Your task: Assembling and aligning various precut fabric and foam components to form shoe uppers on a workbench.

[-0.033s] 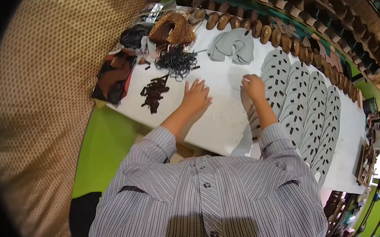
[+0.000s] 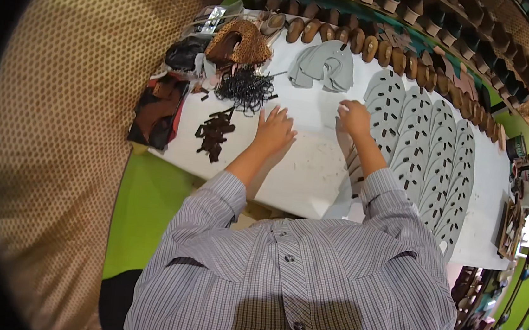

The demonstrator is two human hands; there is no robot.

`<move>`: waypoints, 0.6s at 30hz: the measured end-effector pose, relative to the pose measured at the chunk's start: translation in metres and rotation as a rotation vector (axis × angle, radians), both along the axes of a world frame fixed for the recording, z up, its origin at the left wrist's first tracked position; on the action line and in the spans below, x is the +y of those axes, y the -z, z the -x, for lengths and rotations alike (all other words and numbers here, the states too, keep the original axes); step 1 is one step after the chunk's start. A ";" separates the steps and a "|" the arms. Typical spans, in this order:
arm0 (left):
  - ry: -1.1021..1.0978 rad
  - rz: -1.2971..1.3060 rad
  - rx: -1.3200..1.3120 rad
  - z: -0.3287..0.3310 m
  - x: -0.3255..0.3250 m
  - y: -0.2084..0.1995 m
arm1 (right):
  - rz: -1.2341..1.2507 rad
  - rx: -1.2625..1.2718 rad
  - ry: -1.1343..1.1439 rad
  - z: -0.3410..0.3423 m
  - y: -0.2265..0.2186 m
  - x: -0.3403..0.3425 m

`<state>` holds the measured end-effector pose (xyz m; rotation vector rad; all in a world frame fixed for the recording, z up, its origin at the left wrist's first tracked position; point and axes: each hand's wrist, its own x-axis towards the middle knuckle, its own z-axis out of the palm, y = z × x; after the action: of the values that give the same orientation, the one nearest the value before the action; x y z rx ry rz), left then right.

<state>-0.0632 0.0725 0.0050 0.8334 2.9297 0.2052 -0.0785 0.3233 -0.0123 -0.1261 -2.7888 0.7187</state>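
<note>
2 hands on the white table [image 2: 315, 170], 5 grey sole rows [image 2: 434, 156] at 3 o'clock.
Left hand [image 2: 274, 130] lies flat, fingers spread wide; right hand [image 2: 354, 116] curled, grip unclear.

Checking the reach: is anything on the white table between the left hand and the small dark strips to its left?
Nothing visible: bare table lies between the left hand and the dark strips.

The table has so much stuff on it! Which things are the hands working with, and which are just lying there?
In use:
left hand flat on the white table
right hand on the grey sole-shaped cutouts

Lying about:
dark strips
tangle of black cords
folded grey pieces
row of wooden shoe forms
</note>
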 end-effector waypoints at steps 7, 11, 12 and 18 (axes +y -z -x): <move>0.045 -0.105 0.232 0.115 0.039 0.004 | -0.215 0.050 0.038 0.066 0.002 0.010; 0.037 -0.146 0.195 0.151 0.060 0.001 | -0.399 0.123 -0.022 0.077 0.007 0.021; 0.079 -0.150 0.318 0.160 0.060 0.005 | -0.397 0.122 -0.019 0.080 0.006 0.021; 0.210 0.054 0.354 0.194 0.064 0.002 | -0.224 -0.021 -0.090 0.087 0.003 0.038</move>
<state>-0.2574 0.1364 0.0025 1.2765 3.1112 -0.0417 -0.1653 0.3617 -0.0148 0.0349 -2.8863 0.4223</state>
